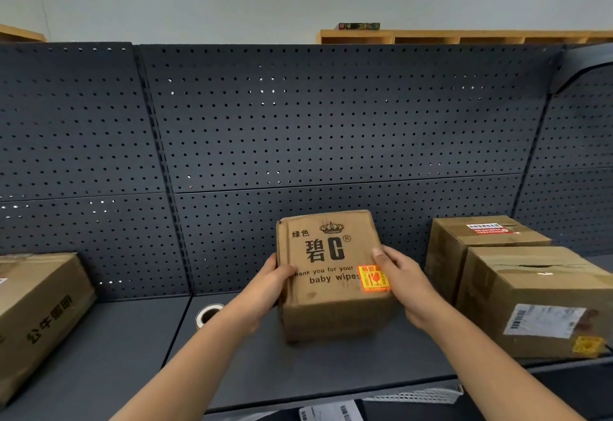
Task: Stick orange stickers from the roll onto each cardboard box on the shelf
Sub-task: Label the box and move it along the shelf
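Baby-wipes box [328,254]: on the shelf [132,347], mid-frame, printed face towards the camera.
Left grip [268,283]: clasps the box's left edge, thumb on the printed face, fingers round the side.
Right grip [404,283]: clasps the box's right edge, thumb on the printed face.
Orange sticker [373,278]: stuck on the box's printed face, lower right corner, just beside the right thumb.
Sticker roll [208,315]: on the shelf left of the box, partly behind the left forearm.
Two cardboard boxes [530,298]: right of the box, one behind the other; the nearer carries a yellow-orange sticker [587,347].
Large carton [39,304]: well to the box's left.
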The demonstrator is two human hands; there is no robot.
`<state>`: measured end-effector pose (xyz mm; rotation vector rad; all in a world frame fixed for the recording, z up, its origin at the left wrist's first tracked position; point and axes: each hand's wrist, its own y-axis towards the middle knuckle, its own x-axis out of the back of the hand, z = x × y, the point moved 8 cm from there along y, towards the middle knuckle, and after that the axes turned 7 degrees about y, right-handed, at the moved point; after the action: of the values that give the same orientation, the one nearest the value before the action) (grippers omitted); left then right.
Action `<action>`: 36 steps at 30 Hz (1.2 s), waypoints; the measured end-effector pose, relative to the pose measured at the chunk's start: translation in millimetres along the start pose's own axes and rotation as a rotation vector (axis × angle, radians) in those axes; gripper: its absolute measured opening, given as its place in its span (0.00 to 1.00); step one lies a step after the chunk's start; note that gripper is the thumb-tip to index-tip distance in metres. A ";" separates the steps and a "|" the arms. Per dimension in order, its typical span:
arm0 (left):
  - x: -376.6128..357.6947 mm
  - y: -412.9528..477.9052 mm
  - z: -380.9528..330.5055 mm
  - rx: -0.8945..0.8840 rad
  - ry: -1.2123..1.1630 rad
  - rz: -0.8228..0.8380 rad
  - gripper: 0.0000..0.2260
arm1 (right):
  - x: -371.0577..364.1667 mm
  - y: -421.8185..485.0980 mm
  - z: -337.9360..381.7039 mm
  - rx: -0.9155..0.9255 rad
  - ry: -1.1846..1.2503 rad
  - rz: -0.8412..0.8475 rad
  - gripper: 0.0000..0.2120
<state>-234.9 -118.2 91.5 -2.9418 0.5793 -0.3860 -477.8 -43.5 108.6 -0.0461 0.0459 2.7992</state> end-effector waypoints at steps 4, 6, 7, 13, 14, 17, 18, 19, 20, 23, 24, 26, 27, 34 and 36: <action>2.7 -17.6 11.8 -0.162 0.101 0.052 0.28 | 14.5 -9.6 -23.5 0.062 0.007 0.060 0.29; -3.0 -29.5 28.7 -0.191 0.107 0.051 0.34 | 14.4 -16.4 -40.1 0.073 -0.060 0.099 0.34; -5.5 -34.3 38.2 -0.191 0.105 0.039 0.36 | 12.3 -20.3 -46.3 0.072 -0.088 0.114 0.35; -17.0 -42.5 77.0 -0.206 0.068 -0.013 0.42 | 5.8 -29.3 -71.9 0.094 -0.155 0.136 0.32; -18.0 -43.9 78.4 -0.216 0.057 -0.014 0.42 | 5.4 -30.6 -75.1 0.098 -0.165 0.143 0.33; -18.5 -50.0 80.7 -0.217 0.031 -0.013 0.42 | 10.3 -31.4 -83.7 0.092 -0.139 0.147 0.34; -16.9 -50.8 80.2 -0.210 0.017 -0.019 0.43 | 13.0 -30.3 -83.2 0.090 -0.100 0.138 0.34; -14.4 -51.0 78.1 -0.204 -0.003 -0.033 0.44 | 14.9 -28.7 -79.7 0.093 -0.048 0.125 0.33; -11.3 -50.5 73.5 -0.209 -0.026 -0.058 0.45 | 15.7 -27.1 -74.1 0.099 0.021 0.115 0.32; 0.2 -47.6 47.0 -0.259 -0.105 -0.173 0.40 | 13.7 -19.4 -58.4 0.075 0.150 0.017 0.30; 2.7 -44.5 38.4 -0.265 -0.127 -0.211 0.37 | 11.5 -15.5 -55.5 0.063 0.155 -0.016 0.33; 3.9 -33.8 28.1 -0.235 -0.160 -0.263 0.32 | 4.5 -7.0 -52.8 0.029 0.141 -0.070 0.36; 2.8 -27.8 26.1 -0.205 -0.170 -0.278 0.31 | -1.9 -4.8 -50.6 0.007 0.141 -0.078 0.31; -18.5 -11.9 18.3 -0.154 -0.231 -0.302 0.23 | 2.3 0.5 -26.1 0.051 0.059 -0.180 0.15; -29.7 -9.2 9.1 -0.180 -0.226 -0.285 0.21 | 13.9 4.0 -20.1 0.055 0.044 -0.173 0.16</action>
<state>-255.7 -97.6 77.6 -3.1871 0.1752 -0.0231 -491.7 -43.4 88.1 -0.0939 0.1233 2.6227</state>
